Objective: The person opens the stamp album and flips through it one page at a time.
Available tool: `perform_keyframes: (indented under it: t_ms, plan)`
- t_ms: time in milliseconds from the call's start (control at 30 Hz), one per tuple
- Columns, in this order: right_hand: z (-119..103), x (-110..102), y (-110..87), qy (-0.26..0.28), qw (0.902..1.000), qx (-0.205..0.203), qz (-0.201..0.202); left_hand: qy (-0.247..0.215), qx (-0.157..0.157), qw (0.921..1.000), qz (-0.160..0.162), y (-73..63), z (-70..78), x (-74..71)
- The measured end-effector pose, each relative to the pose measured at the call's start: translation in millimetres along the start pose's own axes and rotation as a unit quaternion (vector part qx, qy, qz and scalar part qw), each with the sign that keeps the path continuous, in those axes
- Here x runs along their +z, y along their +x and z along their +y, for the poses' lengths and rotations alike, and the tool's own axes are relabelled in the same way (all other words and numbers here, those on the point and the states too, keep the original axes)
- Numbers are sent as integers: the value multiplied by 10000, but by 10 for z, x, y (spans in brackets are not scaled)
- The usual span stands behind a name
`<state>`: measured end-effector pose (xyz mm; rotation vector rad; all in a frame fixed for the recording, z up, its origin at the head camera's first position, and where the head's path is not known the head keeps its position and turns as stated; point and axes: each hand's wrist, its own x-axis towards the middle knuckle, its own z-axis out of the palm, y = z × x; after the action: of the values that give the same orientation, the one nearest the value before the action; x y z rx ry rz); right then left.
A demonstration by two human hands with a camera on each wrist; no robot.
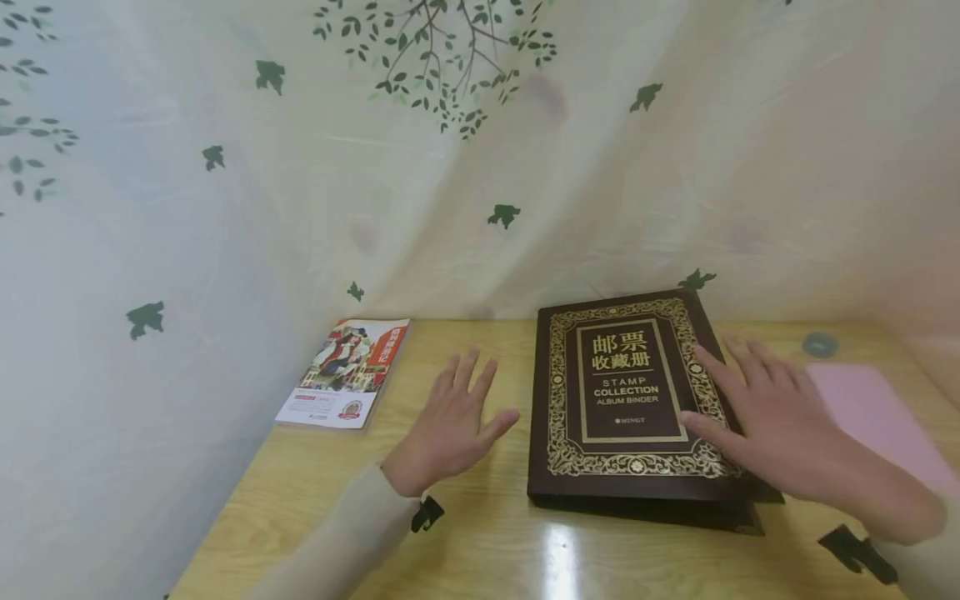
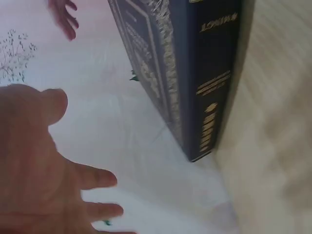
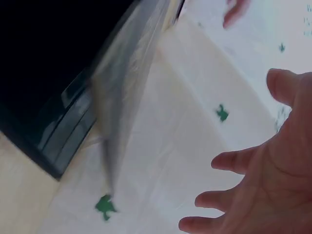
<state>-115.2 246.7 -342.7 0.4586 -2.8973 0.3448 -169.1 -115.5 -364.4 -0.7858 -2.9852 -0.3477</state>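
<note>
The head view looks forward and down from above and behind the hands, far enough back to hold the left hand (image 1: 450,425), the right hand (image 1: 772,417), the desk (image 1: 480,537) around them and the printed cloth (image 1: 450,233) beyond. The left wrist view looks from close at the left hand, rolled so the desk runs up its right side; it faces the spine (image 2: 214,58) of the stamp album (image 1: 630,387), with part of the right hand farther off. The right wrist view, tilted and close at the right hand, faces the album's opposite, opening side. All three share album, cloth and both hands.
</note>
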Motion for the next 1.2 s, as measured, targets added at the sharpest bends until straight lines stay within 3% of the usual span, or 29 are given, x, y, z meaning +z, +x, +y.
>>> perform_keyframes:
  t_ms: [167, 367, 667, 900, 1200]
  plan:
    - [173, 81, -72, 848, 9946, 513, -309, -555, 254, 9972, -421, 29, -22, 229]
    - [204, 254, -200, 1309, 9861, 925, -445, -545, 397, 9948, -764, 84, 30, 447]
    - [120, 305, -372, 1383, 9835, 1133, -284, -524, 523, 9946, -732, 87, 118, 591]
    - [94, 287, -415, 1389, 9831, 1186, -138, -620, 567, 9948, -568, 77, 149, 620]
    - [51, 165, -471, 1826, 9783, 876, 432, -817, 627, 9936, -465, 68, 230, 662]
